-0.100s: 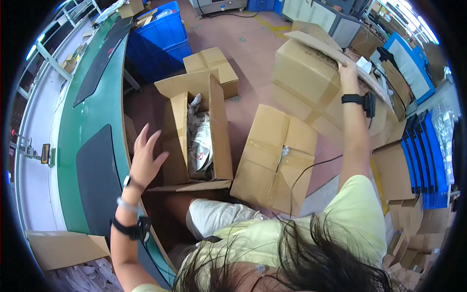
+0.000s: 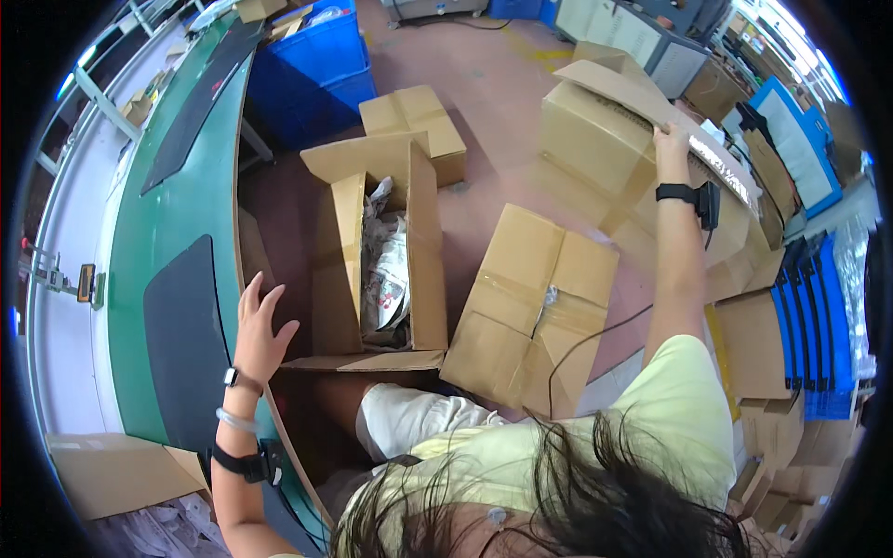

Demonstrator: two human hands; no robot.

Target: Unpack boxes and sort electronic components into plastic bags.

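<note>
Cardboard box [image 2: 595, 139], large, brown and blurred, sits at the upper right, its flap gripped by the right hand [image 2: 672, 149]. Left hand [image 2: 260, 335] is open, fingers spread, at the green desk [image 2: 177, 232] edge.

You stand in packing warehouse: long green conveyor belt [image 2: 177, 214], brown corrugated cardboard cartons [image 2: 530, 298] strewn over reddish concrete floor [image 2: 502, 93], blue plastic crates [image 2: 312, 56], stacked blue trays [image 2: 819, 316].
</note>
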